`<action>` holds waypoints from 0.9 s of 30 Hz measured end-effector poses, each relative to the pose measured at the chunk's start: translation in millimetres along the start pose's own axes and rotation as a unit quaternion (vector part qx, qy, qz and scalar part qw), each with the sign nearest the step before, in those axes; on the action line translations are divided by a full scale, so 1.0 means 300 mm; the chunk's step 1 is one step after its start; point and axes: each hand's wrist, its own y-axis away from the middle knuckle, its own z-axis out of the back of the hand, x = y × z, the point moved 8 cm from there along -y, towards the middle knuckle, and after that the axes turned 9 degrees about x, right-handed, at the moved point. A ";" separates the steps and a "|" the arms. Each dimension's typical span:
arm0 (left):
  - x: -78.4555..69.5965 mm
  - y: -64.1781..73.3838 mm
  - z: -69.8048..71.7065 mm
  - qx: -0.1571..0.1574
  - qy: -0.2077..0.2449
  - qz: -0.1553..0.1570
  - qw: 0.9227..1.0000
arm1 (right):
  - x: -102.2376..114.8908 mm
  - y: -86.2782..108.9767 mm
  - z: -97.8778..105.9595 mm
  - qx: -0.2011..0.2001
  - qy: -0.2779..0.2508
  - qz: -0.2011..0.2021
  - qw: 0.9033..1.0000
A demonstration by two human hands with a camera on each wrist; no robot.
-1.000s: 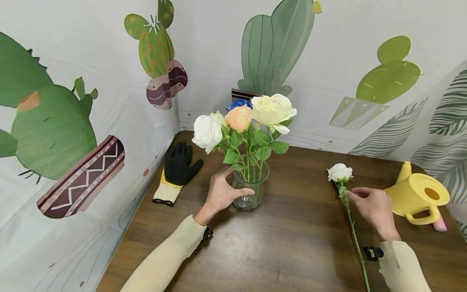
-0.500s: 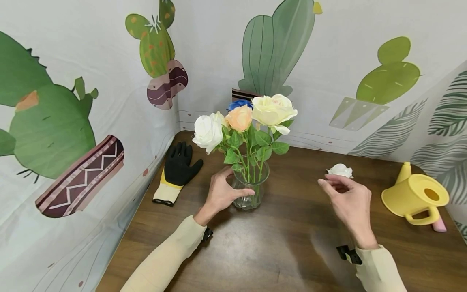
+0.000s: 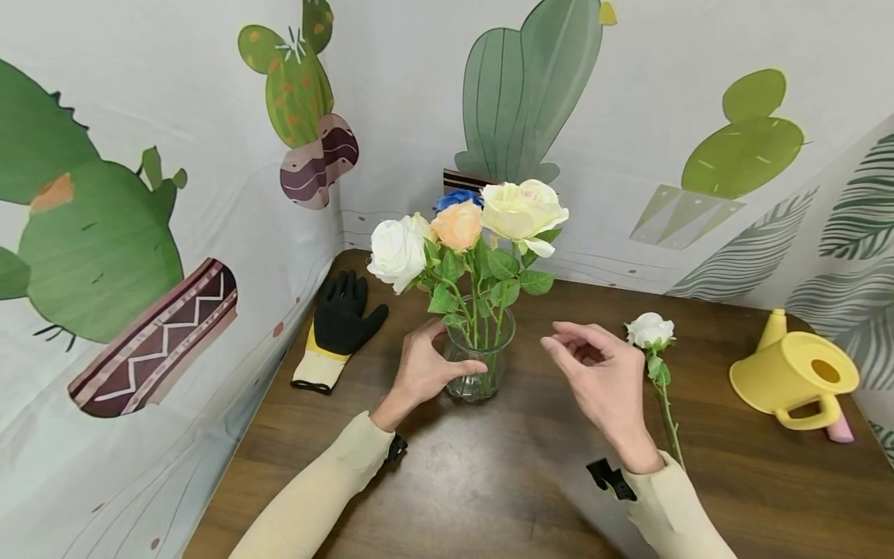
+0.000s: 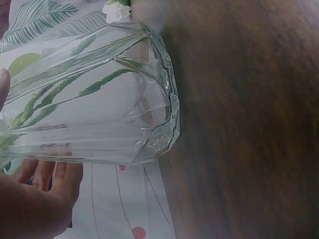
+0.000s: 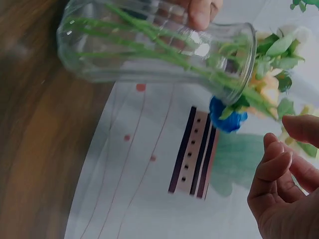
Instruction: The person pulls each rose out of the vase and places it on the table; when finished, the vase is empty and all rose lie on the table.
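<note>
A clear glass vase (image 3: 482, 371) stands upright on the table, its stems visible through the glass. My left hand (image 3: 426, 365) holds it from the left, thumb across the front and fingers around the far side. Above its rim spread a white rose (image 3: 396, 255), a peach rose (image 3: 457, 226), a blue rose (image 3: 457, 199) and a large cream rose (image 3: 524, 210). To the right of the vase, apart from it, my right hand (image 3: 606, 380) hovers with loosely bent fingers and nothing in them. Behind it, a single white rose (image 3: 651, 331) lies on the table, its lower stem hidden by my sleeve.
At the back left lies a black, yellow and cream work glove (image 3: 340, 330). A yellow watering can (image 3: 789, 376) sits at the right, with a pink object (image 3: 842, 429) partly behind its handle. A cactus-print cloth (image 3: 405, 116) hangs around the table's back and left edges.
My right hand has let go of the single white rose's stem and moved left toward the vase. That rose stays on the table. My left hand has kept its place on the vase.
</note>
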 end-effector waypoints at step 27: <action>0.000 -0.002 0.001 -0.002 -0.010 0.000 1.000 | 0.047 -0.144 -0.191 -0.010 0.097 0.065 0.993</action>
